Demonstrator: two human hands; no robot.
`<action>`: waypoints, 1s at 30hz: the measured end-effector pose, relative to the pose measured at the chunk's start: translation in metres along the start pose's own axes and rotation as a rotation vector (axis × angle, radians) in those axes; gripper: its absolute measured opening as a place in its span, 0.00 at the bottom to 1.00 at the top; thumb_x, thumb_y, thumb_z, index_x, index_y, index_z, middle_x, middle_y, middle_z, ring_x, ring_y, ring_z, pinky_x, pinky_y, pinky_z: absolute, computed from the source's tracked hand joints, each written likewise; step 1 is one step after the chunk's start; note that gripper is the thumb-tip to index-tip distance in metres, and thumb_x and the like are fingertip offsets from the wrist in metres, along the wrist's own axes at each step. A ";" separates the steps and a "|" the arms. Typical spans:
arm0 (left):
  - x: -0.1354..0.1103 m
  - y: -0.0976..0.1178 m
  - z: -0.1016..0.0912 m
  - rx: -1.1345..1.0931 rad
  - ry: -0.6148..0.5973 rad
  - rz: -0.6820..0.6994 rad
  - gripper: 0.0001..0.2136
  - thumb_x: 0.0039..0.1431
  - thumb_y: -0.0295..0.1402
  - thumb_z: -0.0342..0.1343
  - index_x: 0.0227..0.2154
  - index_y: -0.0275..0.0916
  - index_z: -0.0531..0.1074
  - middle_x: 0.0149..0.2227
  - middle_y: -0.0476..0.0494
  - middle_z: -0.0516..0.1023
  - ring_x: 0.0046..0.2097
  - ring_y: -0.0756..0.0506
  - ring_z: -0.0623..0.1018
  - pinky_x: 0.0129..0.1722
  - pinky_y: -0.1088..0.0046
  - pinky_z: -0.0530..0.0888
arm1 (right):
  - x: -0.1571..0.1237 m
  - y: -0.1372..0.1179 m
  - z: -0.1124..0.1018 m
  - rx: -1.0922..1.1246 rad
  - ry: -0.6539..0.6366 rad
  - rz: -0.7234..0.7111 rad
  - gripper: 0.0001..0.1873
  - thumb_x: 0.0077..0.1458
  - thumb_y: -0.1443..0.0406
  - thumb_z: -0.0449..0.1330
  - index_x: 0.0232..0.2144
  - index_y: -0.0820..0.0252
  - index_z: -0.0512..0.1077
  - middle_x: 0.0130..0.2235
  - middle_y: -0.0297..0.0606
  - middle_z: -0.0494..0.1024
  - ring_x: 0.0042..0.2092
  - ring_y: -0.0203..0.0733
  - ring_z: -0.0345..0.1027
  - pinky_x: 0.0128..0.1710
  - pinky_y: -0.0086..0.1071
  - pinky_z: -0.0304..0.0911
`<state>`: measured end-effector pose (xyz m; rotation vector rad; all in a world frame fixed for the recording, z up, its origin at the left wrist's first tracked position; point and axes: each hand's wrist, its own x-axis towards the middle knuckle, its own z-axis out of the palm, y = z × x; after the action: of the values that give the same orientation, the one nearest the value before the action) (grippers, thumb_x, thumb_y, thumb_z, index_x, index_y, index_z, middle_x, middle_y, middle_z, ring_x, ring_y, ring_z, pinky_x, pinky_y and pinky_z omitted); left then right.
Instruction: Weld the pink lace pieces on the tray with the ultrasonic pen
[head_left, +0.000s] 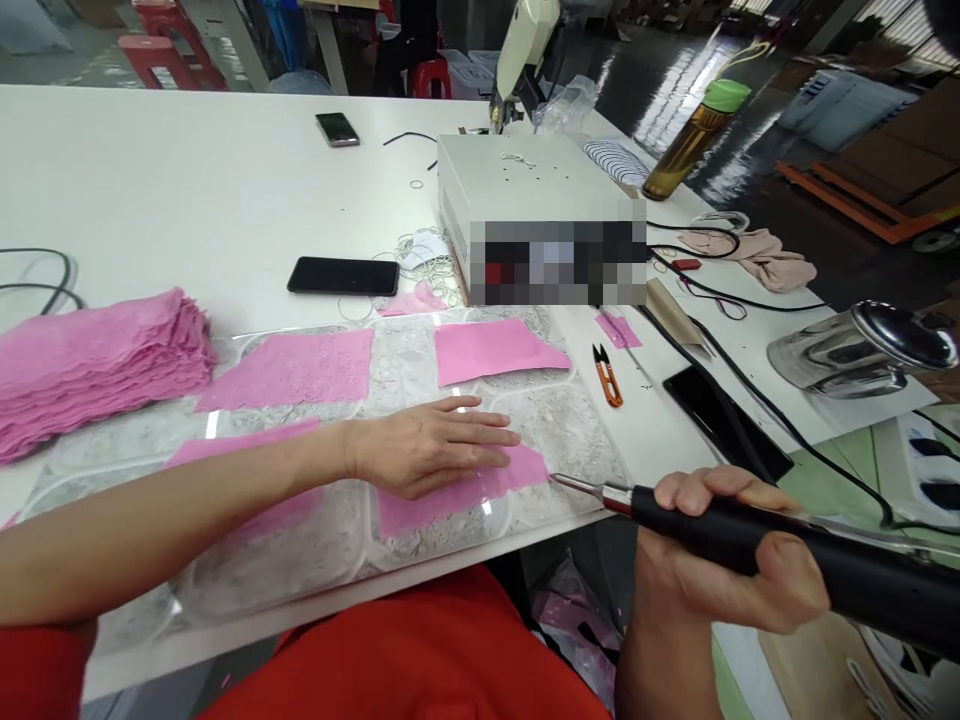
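Observation:
My left hand [431, 448] lies flat with its fingers stretched out, pressing on a pink piece of fabric [435, 508]. Wrapped around the barrel of a black handheld tool [847, 580] with a pointed metal tip, my right hand [727, 570] holds it level. The tip touches or nearly touches the fabric's right corner; I cannot tell which. A transparent mat with a grey marbled pattern [285, 560] lies beneath. Two more cut pink pieces, one at left [300, 370] and one at right [499, 352], rest farther back. My left forearm partly covers another pink piece [277, 515].
A stack of pink fabric [97, 360] sits at left. Behind the mat are a black phone [343, 276] and a white box-shaped machine [525, 180]. Orange thread snips [607, 377], another phone [724, 425], cables and a steel mug [847, 350] are at right.

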<state>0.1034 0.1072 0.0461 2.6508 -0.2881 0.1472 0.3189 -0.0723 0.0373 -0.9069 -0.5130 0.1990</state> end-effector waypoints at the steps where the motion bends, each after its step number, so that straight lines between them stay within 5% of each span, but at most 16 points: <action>1: -0.008 0.002 -0.002 0.002 -0.003 -0.027 0.18 0.68 0.30 0.42 0.56 0.37 0.68 0.63 0.41 0.63 0.67 0.44 0.57 0.68 0.60 0.48 | 0.000 -0.001 0.000 -0.004 0.009 -0.001 0.10 0.36 0.61 0.53 0.23 0.60 0.70 0.24 0.31 0.69 0.19 0.33 0.58 0.14 0.30 0.55; 7: -0.063 0.023 0.007 -0.004 -0.027 -0.166 0.19 0.66 0.27 0.43 0.56 0.38 0.68 0.62 0.42 0.65 0.67 0.44 0.58 0.68 0.59 0.46 | -0.011 -0.007 0.009 -0.032 -0.035 0.056 0.12 0.35 0.59 0.53 0.23 0.59 0.71 0.23 0.31 0.66 0.18 0.33 0.55 0.15 0.30 0.51; 12: -0.091 0.042 0.014 -0.035 -0.026 -0.304 0.21 0.66 0.26 0.41 0.58 0.38 0.66 0.63 0.43 0.62 0.68 0.45 0.54 0.68 0.59 0.46 | -0.029 -0.004 0.024 0.033 -0.192 0.138 0.14 0.35 0.58 0.55 0.25 0.59 0.72 0.25 0.32 0.68 0.19 0.32 0.54 0.15 0.31 0.54; 20: -0.109 0.061 0.028 -0.008 0.027 -0.341 0.22 0.63 0.24 0.42 0.59 0.37 0.66 0.62 0.44 0.64 0.67 0.44 0.57 0.69 0.59 0.44 | -0.064 0.004 0.051 0.155 -0.458 0.277 0.14 0.40 0.59 0.57 0.30 0.60 0.72 0.28 0.33 0.71 0.21 0.34 0.59 0.18 0.33 0.58; 30: -0.115 0.064 0.041 -0.042 -0.003 -0.371 0.26 0.60 0.22 0.43 0.60 0.42 0.64 0.64 0.49 0.60 0.68 0.48 0.51 0.69 0.63 0.37 | -0.082 0.002 0.066 0.209 -0.607 0.320 0.12 0.46 0.60 0.59 0.34 0.60 0.72 0.30 0.33 0.70 0.23 0.33 0.61 0.21 0.32 0.60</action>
<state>-0.0213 0.0530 0.0209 2.6092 0.1993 0.0166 0.2149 -0.0559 0.0416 -0.7105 -0.8865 0.8198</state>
